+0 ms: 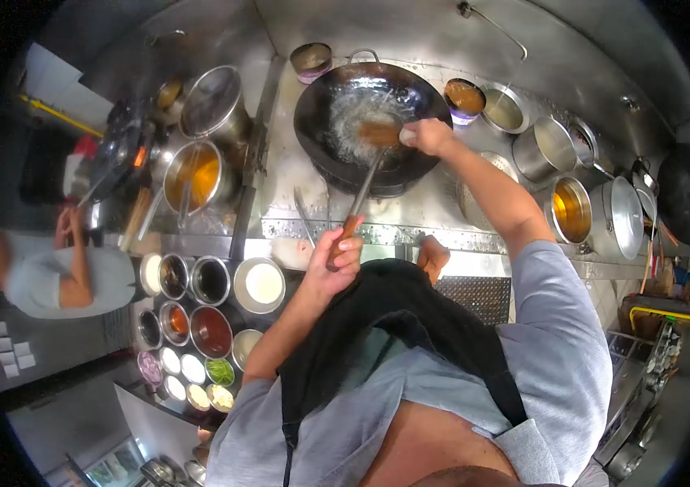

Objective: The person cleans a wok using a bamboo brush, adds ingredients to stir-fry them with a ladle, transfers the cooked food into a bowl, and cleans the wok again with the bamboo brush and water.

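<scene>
A large dark wok sits on the steel range, with clear, frothy liquid in its bottom. My right hand is closed around the pale end of a brown bristled wok brush, whose bristles are down in the liquid. In my left hand is the wooden handle of a long metal cooking utensil. Its shaft reaches over the near rim into the wok and meets the brush. The head of that utensil is hidden by the brush and froth, so its shape cannot be told.
Purple-labelled tins flank the wok. Steel pots, one with amber liquid, line the right side. At left stand a pot of orange liquid and several bowls, including dark red sauce. Another person works at far left.
</scene>
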A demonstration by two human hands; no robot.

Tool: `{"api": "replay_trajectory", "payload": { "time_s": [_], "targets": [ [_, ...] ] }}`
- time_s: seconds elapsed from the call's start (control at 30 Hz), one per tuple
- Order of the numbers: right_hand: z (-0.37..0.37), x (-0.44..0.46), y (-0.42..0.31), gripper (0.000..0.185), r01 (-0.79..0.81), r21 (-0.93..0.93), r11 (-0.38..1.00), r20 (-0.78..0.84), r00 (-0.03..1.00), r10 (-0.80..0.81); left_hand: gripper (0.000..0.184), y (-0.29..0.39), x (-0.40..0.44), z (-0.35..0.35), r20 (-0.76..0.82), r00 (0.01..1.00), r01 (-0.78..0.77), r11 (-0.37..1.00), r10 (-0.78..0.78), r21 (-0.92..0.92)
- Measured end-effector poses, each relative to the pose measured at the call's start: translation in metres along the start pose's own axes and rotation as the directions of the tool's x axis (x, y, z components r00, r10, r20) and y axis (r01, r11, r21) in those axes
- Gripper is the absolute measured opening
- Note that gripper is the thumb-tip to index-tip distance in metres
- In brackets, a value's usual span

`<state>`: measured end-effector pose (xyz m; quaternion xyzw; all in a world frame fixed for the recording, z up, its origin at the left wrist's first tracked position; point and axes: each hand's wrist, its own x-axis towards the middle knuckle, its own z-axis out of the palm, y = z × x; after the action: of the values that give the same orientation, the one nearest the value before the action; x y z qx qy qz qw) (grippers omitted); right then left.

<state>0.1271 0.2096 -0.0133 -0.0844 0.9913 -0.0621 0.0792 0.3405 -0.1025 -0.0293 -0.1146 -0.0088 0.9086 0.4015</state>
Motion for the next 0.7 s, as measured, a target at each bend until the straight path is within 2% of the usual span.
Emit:
{"api": "replay_trajectory", "payload": {
  "time_s": [0.03,0.07,0.17,0.2,0.3,0.43,0.53,0.57,0.63,0.67,0.7],
  "targets": [
    [-0.002,-0.002,-0.004,0.043,-0.011,-0.070,0.997,-0.042,0.999,0.008,0.052,0.001,0.001,-0.001,0.003,1.000,0.002,1.000,-0.002,0.009],
    [0.006,0.000,-0.005,0.040,-0.072,-0.003,0.997,-0.094,0.993,0.071,0.049,0.005,0.003,-0.001,0.021,1.000,0.016,1.000,-0.017,0.017],
    [0.007,0.002,0.009,0.038,0.006,0.133,0.991,0.032,0.999,-0.010,0.043,0.006,0.005,-0.006,0.047,0.998,0.048,0.999,-0.049,0.026],
    [0.006,0.002,0.003,0.041,-0.070,0.030,0.997,0.005,0.998,0.070,0.043,0.006,0.004,-0.007,0.042,0.998,0.051,0.998,-0.052,0.028],
    [0.005,0.001,0.010,0.042,-0.065,0.197,0.978,0.048,0.997,0.057,0.042,0.008,0.007,-0.004,0.012,0.999,0.038,0.997,-0.039,0.064],
    [-0.001,0.003,0.016,0.041,-0.087,-0.010,0.996,-0.055,0.995,0.087,0.040,0.015,0.003,-0.004,-0.041,0.998,0.054,0.992,-0.049,0.114],
    [-0.011,-0.002,0.026,0.049,-0.128,0.111,0.986,-0.254,0.955,0.153,0.044,0.034,-0.002,0.010,-0.178,0.984,0.080,0.946,-0.024,0.315],
    [-0.018,-0.005,0.028,0.051,-0.137,0.159,0.978,-0.324,0.928,0.183,0.048,0.039,-0.005,0.021,-0.279,0.960,0.142,0.847,0.008,0.513],
    [-0.043,-0.012,0.023,0.052,-0.126,0.295,0.947,-0.348,0.909,0.229,0.057,0.053,-0.018,0.044,-0.446,0.885,0.318,0.526,0.134,0.789],
    [-0.047,-0.014,0.023,0.053,-0.069,0.357,0.932,-0.395,0.893,0.217,0.065,0.070,-0.023,0.038,-0.446,0.882,0.391,0.293,0.150,0.872],
    [-0.049,-0.015,0.023,0.055,-0.011,0.414,0.910,-0.442,0.872,0.211,0.071,0.074,-0.029,0.066,-0.489,0.848,0.500,-0.004,0.203,0.866]
  ]
}}
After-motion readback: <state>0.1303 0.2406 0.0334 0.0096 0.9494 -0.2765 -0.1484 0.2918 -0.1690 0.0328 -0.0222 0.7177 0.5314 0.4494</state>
